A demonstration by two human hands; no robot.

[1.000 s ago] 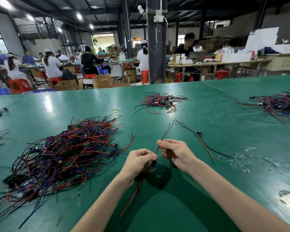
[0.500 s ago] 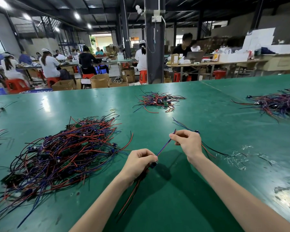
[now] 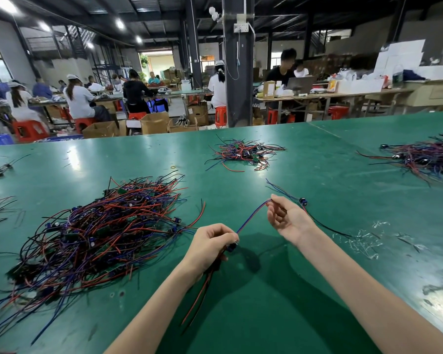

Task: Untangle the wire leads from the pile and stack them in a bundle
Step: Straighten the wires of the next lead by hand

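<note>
Right hand (image 3: 288, 218) has drawn out along the wire lead (image 3: 251, 218), fingers (image 3: 273, 204) pinching it; left hand (image 3: 210, 245) grips the component end, so pull straight and gently.

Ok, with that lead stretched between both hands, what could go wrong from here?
The right hand pinches the wire just near its end, so the held lead could slip free. Its red and black tails hang below the left hand and may catch the big pile. The loose lead behind the right hand could snag.
</note>
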